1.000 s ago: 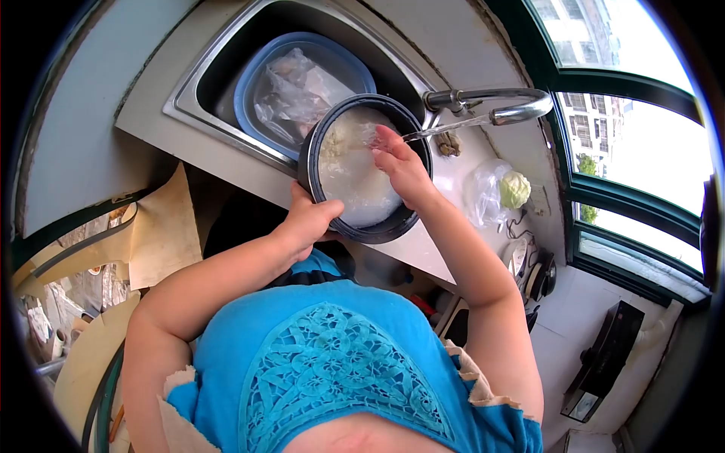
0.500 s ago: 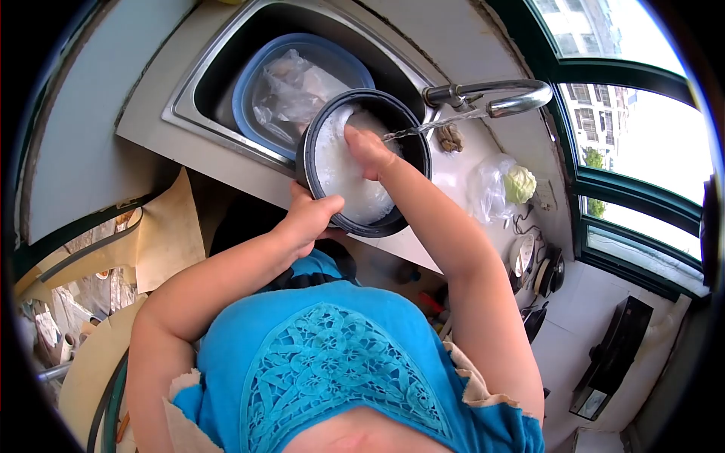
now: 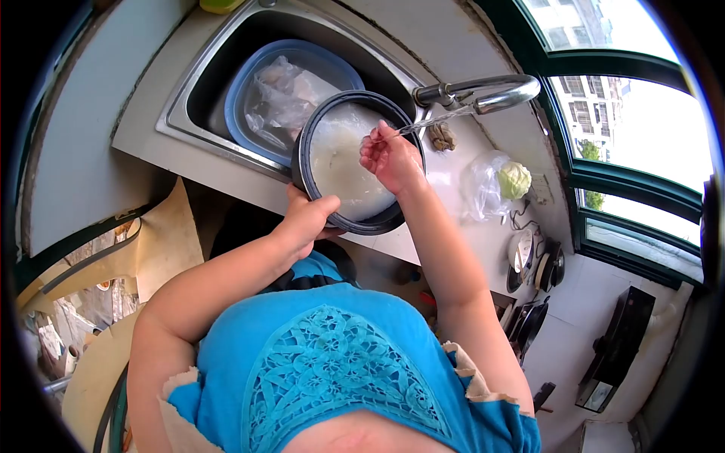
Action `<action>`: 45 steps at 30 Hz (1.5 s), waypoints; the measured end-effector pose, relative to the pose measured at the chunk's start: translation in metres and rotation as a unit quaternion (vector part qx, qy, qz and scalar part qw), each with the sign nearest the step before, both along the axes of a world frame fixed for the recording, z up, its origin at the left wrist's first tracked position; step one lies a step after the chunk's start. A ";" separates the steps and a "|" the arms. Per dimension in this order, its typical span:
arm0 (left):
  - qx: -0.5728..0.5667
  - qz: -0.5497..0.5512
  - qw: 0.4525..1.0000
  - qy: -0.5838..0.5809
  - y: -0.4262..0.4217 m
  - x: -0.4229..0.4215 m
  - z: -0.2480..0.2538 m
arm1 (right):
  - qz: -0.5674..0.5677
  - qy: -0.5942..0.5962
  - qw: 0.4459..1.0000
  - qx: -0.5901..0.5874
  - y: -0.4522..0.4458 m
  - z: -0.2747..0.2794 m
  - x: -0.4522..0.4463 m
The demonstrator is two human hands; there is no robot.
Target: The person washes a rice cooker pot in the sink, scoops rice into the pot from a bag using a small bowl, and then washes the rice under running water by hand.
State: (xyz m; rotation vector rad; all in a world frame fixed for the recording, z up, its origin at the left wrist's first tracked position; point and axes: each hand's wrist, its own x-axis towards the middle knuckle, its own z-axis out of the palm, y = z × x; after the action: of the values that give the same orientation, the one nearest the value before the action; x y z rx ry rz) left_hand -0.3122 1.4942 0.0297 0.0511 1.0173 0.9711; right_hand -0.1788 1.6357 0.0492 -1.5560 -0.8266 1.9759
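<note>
A dark round pot point(image 3: 303, 155) holding cloudy whitish water point(image 3: 343, 170) is tilted over the sink's front edge. My left hand point(image 3: 310, 213) grips its near rim, thumb on top and fingers underneath. Above the water, near the pot's right side, is my right hand point(image 3: 393, 160), palm showing and fingers loosely curled, with nothing visible in it. A thin stream from the curved metal faucet point(image 3: 506, 97) runs down to its fingers. Whether grains lie under the cloudy water I cannot make out.
Behind the pot, a blue basin point(image 3: 236, 113) with a plastic bag point(image 3: 283, 87) in water sits in the metal sink point(image 3: 175, 113). On the counter to the right are a brown crumpled thing point(image 3: 442, 137), another plastic bag point(image 3: 479, 185) and a cabbage point(image 3: 514, 180).
My right hand has lifted out of the cloudy water and turned palm up under the stream. My left hand keeps its grip on the rim. The view has shifted slightly.
</note>
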 end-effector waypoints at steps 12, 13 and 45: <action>-0.044 0.016 0.999 0.013 0.001 0.004 0.007 | -0.102 0.194 0.973 -0.069 0.015 -0.007 -0.020; -0.044 0.016 0.999 0.009 0.000 0.004 0.008 | -0.087 0.157 0.982 -0.056 0.010 0.003 -0.019; -0.094 0.049 0.994 0.041 -0.008 -0.025 0.017 | -0.087 -0.012 0.989 0.122 0.052 -0.060 0.077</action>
State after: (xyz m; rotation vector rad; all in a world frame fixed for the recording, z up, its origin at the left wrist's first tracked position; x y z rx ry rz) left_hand -0.3374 1.4863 0.0469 -0.1176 1.1917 0.9642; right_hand -0.1013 1.6879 -0.0110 -1.4590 -0.8737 1.6684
